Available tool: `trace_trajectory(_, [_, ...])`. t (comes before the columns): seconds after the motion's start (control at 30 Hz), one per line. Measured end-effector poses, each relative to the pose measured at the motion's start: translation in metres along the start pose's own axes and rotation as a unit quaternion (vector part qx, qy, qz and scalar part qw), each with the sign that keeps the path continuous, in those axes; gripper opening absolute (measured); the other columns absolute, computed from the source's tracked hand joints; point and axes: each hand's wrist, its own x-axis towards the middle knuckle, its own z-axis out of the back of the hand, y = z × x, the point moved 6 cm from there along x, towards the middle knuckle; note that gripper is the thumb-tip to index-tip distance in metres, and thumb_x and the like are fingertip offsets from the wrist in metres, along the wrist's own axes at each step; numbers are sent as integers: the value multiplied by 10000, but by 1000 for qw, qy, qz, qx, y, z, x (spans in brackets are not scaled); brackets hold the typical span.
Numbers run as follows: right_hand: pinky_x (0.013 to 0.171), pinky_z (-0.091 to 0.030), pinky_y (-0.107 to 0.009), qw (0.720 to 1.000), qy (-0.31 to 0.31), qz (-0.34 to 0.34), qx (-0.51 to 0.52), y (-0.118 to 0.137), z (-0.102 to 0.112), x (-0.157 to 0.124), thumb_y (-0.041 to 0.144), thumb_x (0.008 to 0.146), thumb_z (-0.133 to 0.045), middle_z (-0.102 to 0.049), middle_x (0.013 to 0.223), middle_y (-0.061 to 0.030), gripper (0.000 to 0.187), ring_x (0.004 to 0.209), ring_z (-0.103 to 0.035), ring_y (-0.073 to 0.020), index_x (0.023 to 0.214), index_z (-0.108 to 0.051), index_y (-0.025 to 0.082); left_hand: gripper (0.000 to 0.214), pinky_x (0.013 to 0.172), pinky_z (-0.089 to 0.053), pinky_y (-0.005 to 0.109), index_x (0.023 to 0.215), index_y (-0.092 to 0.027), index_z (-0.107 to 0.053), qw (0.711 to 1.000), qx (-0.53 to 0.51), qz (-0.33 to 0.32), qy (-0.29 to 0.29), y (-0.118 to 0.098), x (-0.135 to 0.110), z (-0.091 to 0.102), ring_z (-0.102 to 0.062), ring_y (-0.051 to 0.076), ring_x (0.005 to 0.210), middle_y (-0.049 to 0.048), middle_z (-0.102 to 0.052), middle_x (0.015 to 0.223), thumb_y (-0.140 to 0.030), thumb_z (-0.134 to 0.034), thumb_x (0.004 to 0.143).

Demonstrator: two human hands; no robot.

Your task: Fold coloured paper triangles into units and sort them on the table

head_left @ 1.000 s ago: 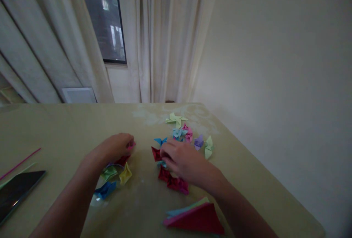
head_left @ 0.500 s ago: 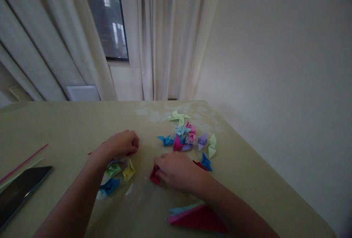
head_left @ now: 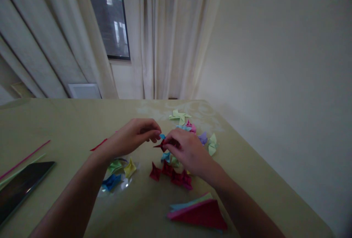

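Note:
My right hand [head_left: 189, 150] pinches a small dark red folded-paper crane [head_left: 162, 145] between thumb and fingers, above the middle of the table. Close by, my left hand [head_left: 137, 133] has its thumb and fingertips drawn together beside a bit of blue paper [head_left: 162, 136]; whether anything is held there is hidden. Beneath the right hand lie several red paper cranes [head_left: 176, 176] in a row, with a light blue one [head_left: 165, 157] and a pale green one [head_left: 175, 162] behind them. Green [head_left: 114, 165], yellow [head_left: 130, 168] and blue [head_left: 111, 182] cranes lie by the left forearm.
A pinwheel-like pale green paper [head_left: 179, 116] lies at the back, with purple [head_left: 203, 138] and light green [head_left: 212, 144] cranes to the right. Folded paper sheets [head_left: 198, 214] lie in front. A dark tablet-like device [head_left: 26, 190] and a pink stick [head_left: 26, 159] are at left.
My right hand has moved back and up with a red crane, uncovering the row of red ones. My left hand has come right, up to the right hand.

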Motion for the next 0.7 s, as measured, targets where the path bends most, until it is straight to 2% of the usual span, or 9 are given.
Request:
trace_trajectory(0.07, [702,-418,-264,994,84,10,-73,2,-8,-6,213,962,-704,-730,867,-22,23,798,-674,-172,957,-717,195,283,785,-524,298,976,-210,-763,992,115,47,-5,27,0,7,-714,195,864,42,-791,920,-408,-564,944])
trace_trajectory(0.13, [614,-356,-265,976,170,33,-129,7,-21,-15,241,944,-709,-726,793,-17,47,712,-656,-179,953,-730,200,191,785,-510,302,953,-219,-787,967,217,126,39,60,-3,8,-723,211,881,44,-801,950,-317,-668,841])
trace_trajectory(0.2, [568,-311,-271,960,222,58,-157,12,-33,-22,248,931,-697,-734,770,-23,66,665,-644,-183,928,-745,202,227,748,-502,295,942,-221,-796,943,258,186,99,88,-8,3,-736,232,889,43,-804,942,-247,-753,720])
trace_trajectory(0.27, [559,-312,-273,952,245,70,-169,16,-43,-25,231,915,-683,-757,804,-43,93,657,-641,-182,884,-763,195,274,694,-494,281,916,-221,-796,929,263,222,139,104,-12,-4,-747,243,875,36,-801,891,-201,-783,643])
trace_trajectory(0.4, [551,-329,-273,948,256,75,-173,12,-56,-24,188,873,-676,-765,790,-68,124,635,-637,-183,815,-785,177,283,646,-488,267,847,-231,-792,917,253,250,178,115,-15,-12,-756,235,825,24,-799,837,-161,-790,573])
trace_trajectory(0.5, [522,-304,-268,950,254,83,-159,7,-61,-25,174,847,-688,-735,704,-45,103,589,-631,-180,804,-781,185,252,643,-499,278,753,-237,-779,913,263,261,170,116,-15,-11,-751,242,786,18,-789,785,-145,-785,518])
trace_trajectory(0.63, [517,-324,-263,950,237,60,-196,1,-62,-25,108,782,-713,-734,700,-58,87,593,-638,-191,755,-757,178,132,603,-478,285,613,-235,-751,918,226,268,184,118,-15,-14,-725,238,676,11,-737,629,-133,-699,548])
trace_trajectory(0.7, [543,-367,-266,945,243,45,-212,0,-60,-25,79,772,-718,-742,719,-66,103,619,-651,-202,765,-756,174,139,602,-471,287,606,-231,-759,925,213,255,185,113,-13,-14,-718,235,663,16,-739,623,-125,-679,565])
